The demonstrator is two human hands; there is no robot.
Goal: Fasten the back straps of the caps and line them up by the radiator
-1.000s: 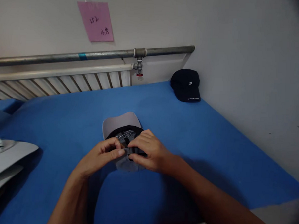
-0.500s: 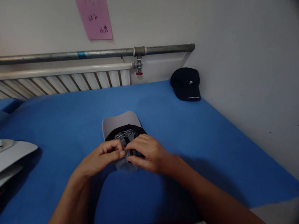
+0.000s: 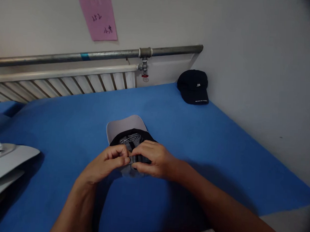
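Observation:
A grey baseball cap (image 3: 126,125) rests on the blue surface, its brim pointing away from me and its dark inside showing. At its near edge, the cap's back strap (image 3: 133,159) with a small buckle runs between my two hands. My left hand (image 3: 109,161) pinches the strap's left part between thumb and forefinger. From the other side, my right hand (image 3: 155,157) closes thumb and fingers on the strap, close to the left fingertips. The fingers cover much of the strap and the cap's rear.
Against the right wall sits a dark cap (image 3: 193,86) with small white lettering. Several white caps (image 3: 14,161) are stacked at the left edge of the blue table (image 3: 67,126). Behind it are a radiator (image 3: 94,82), a metal pipe (image 3: 111,54) with a red-handled valve, and a pink note (image 3: 99,19).
Both hands hold nearly the same place on the strap. The fingertips have shifted only slightly at the buckle, and the cap stays where it was.

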